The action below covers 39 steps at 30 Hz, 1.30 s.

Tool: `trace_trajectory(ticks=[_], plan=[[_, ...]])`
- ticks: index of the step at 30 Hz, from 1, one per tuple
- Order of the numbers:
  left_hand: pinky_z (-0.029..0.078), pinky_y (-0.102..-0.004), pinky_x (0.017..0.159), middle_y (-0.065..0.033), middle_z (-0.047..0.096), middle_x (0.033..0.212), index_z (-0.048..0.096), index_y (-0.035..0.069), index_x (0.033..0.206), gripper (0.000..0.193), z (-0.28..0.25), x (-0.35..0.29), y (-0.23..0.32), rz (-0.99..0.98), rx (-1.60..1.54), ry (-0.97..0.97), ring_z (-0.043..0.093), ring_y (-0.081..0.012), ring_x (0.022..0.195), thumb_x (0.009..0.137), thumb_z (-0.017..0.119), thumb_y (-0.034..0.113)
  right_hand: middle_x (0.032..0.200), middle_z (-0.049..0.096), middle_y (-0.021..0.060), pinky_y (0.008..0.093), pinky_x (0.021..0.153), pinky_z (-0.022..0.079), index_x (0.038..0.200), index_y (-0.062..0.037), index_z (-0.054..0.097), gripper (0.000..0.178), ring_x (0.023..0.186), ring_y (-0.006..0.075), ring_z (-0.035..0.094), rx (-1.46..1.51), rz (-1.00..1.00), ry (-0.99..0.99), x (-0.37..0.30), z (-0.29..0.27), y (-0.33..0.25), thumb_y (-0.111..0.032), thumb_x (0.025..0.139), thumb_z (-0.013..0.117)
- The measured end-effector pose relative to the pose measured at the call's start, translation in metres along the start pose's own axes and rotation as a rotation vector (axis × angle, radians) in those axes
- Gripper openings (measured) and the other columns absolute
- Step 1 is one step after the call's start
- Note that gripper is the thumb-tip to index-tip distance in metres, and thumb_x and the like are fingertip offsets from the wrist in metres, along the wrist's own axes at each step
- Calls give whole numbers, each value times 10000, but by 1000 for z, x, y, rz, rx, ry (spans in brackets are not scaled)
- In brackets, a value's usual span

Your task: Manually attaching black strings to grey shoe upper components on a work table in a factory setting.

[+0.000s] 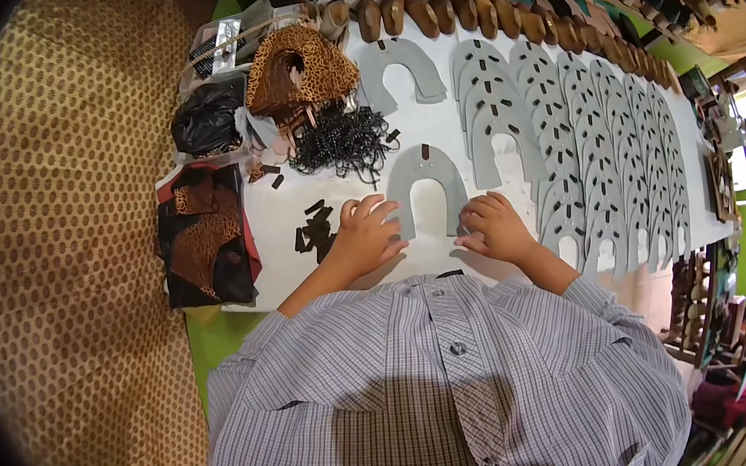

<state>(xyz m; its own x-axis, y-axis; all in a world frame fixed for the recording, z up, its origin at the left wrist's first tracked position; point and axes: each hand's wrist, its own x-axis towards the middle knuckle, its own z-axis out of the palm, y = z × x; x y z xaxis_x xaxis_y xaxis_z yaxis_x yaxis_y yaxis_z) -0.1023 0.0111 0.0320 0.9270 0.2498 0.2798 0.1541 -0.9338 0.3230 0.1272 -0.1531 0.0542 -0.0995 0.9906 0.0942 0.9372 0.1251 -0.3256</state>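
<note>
A grey U-shaped piece point(425, 162), which looks like a shoe upper, lies flat on the white table with its curve away from me. Near its top sits a small dark tab point(425, 152). My left hand point(367, 232) rests at its left leg, fingers loosely bent and apart. At the right leg my right hand point(493, 228) lies with fingers curved and thumb apart. Both hands' fingertips are at the edges of the piece, and neither is visibly gripping it. Beside my left hand is a loose heap of small dark strips point(317, 231).
Overlapping rows of similar grey pieces point(557, 129) cover the table's right side. More grey pieces point(399, 74) lie farther back. At left are tangled black cords point(342, 143), leopard-print material point(298, 54) and a black bag point(209, 118). Shoe lasts point(461, 9) line the far edge.
</note>
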Motion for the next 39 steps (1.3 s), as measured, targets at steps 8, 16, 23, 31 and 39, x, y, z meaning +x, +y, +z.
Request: trace_trajectory(ticks=[8,16,23,31,39], plan=[[206,-488,1053,-158,358,1392,430,24,1289,642,60,35,11,-272,18,8,289,-307,1311,825,550,452,1292,453,169,482,1007,317,1205,-46,504,479,1210,344,417,-25,269,190,33,66,-10,-294,803,588],[129,-456,1108,-152,284,1447,329,17,1373,689,76,19,17,-286,37,7,215,-270,1365,864,492,451,1409,348,173,481,1069,233,1328,-53,411,522,1316,338,302,-38,350,188,33,82,-14,-319,885,486],[146,-453,1105,-156,286,1444,323,13,1372,691,75,13,21,-290,43,3,220,-277,1362,852,519,424,1399,366,166,478,1071,232,1312,-50,429,528,1314,329,313,-49,353,182,34,82,-15,-368,894,472],[161,-458,1101,-180,266,1448,277,0,1386,709,63,2,28,-296,0,-66,226,-315,1355,856,523,401,1382,388,166,482,1069,235,1288,-54,450,512,1300,327,336,-64,348,217,34,81,-16,-355,877,499],[154,-448,1109,-171,250,1456,308,-2,1371,683,52,-8,37,-318,-9,-163,198,-287,1368,847,539,370,1368,404,157,507,1056,243,1267,-58,467,494,1291,329,341,-74,359,217,38,78,-19,-325,856,526]])
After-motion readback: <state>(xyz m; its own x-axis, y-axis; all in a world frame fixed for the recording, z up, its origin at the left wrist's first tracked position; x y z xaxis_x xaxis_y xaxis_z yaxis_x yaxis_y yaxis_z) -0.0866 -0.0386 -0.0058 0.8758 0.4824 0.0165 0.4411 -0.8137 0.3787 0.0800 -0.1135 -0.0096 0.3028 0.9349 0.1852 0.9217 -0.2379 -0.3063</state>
